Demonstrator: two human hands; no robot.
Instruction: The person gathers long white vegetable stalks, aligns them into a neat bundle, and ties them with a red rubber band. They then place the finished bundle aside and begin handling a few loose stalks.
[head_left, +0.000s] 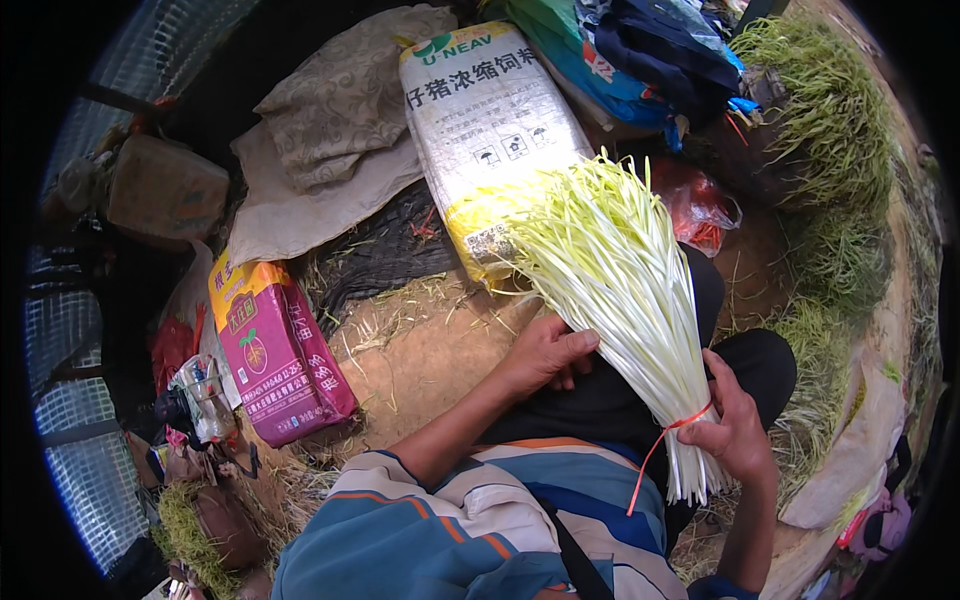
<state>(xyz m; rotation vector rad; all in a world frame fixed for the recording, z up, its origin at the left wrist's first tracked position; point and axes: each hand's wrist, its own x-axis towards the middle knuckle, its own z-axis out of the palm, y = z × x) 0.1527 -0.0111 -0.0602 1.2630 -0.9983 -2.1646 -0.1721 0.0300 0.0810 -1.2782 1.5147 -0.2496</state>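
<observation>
A thick bunch of blanched yellow chives (637, 300) lies slanting across my lap. Its pale yellow leaf tips fan out away from me, and the white cut ends point towards me. Around its lower stalks runs a red tie (686, 421), with one loose end hanging to the left. My right hand (731, 427) grips the bunch from the right at the tie, thumb in front. Beside the left edge of the stalks is my left hand (555, 352), its thumb tip against them and its fingers curled below. Whether those fingers grip any stalks cannot be seen.
The leaf tips overlap a white feed sack (487, 127). At left lies a purple fertilizer bag (281, 360) beside a beige cloth (330, 112). A clear bag of red ties (701, 214) sits beyond my knee. Heaped leafy greens (832, 127) stand at right.
</observation>
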